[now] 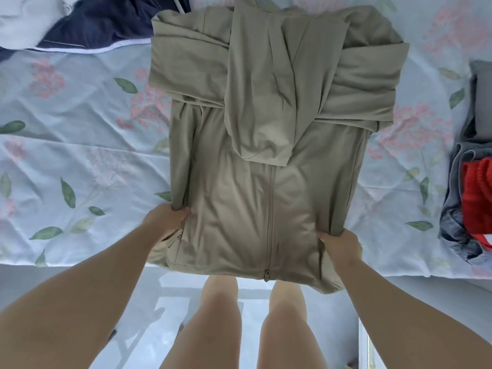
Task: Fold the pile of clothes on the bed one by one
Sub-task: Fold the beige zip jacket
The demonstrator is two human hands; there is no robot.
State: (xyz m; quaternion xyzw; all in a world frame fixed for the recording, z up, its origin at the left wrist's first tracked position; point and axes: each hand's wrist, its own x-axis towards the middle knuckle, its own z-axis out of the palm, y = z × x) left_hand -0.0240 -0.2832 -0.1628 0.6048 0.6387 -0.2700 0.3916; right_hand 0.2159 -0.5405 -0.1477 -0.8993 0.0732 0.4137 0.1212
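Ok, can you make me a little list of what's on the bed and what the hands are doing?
being folded: beige zip jacket, sleeves and hood folded in over its front
left hand: grips the jacket's left edge
right hand: grips its right edge
bed: floral sheet
right side: stack of clothes with a red piece
far left: crumpled navy garment

Jacket (234, 209): khaki zip-up, front up, zip closed, centre of frame.
Sleeves (186, 70): folded across the chest, hood (261, 107) laid over them.
Hold: my left hand (166, 222) and right hand (343, 247) grip its lower sides.
Pile: navy garment (106, 22), crumpled, upper left.
Folded stack (476, 193): grey, denim, red pieces, right edge.
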